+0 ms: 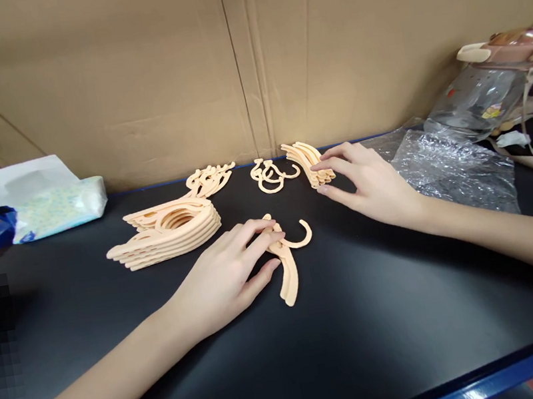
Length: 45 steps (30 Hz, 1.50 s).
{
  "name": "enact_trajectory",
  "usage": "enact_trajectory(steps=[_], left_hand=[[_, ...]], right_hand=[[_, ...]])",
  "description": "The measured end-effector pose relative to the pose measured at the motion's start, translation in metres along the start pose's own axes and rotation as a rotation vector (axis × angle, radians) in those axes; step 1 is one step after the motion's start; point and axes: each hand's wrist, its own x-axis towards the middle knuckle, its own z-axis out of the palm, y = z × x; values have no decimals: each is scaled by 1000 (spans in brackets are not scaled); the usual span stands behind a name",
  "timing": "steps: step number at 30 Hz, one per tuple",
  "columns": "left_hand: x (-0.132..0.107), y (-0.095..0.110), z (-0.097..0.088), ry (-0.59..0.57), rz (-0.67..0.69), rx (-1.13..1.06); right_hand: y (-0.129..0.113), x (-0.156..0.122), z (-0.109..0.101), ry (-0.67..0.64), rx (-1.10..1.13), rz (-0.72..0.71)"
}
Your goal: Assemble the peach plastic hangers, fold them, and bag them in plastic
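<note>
My left hand [227, 270] is closed on a peach plastic folding hanger [289, 280] at the middle of the black table. Its curved arms point toward me, and its hook curls out to the right; my fingers hide part of the joint. Farther back on the right, my right hand [370, 183] has its fingers apart, the tips at the near end of a small stack of curved hanger arms [308, 159]. Between the hands, near the cardboard, lie several loose hanger hooks [270, 177].
Left of my left hand stands a neat stack of hanger pieces [171, 235], with more curved pieces [210, 180] behind it. A tissue pack [57, 202] sits at the far left. Crumpled clear plastic [454, 170] and a clear bottle [482, 94] occupy the right. Cardboard [150, 76] walls the back.
</note>
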Motion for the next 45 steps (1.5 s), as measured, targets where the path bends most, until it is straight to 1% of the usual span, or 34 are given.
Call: enact_trajectory(steps=[2, 5, 11, 14, 22, 31, 45], left_hand=[[1, 1, 0, -2, 3, 2], [1, 1, -1, 3, 0, -4], [0, 0, -1, 9, -7, -13], [-1, 0, -1, 0, -3, -1], [0, 0, -1, 0, 11, 6], [0, -1, 0, -9, 7, -2], [0, 0, 0, -7, 14, 0]], right_hand=[[8, 2, 3, -56, -79, 17], [17, 3, 8, -114, -127, 48], [31, 7, 12, -69, -80, 86], [35, 10, 14, -72, -101, 113], [35, 11, 20, -96, -211, 64], [38, 15, 22, -101, -180, 34], [39, 17, 18, -7, -88, 135]])
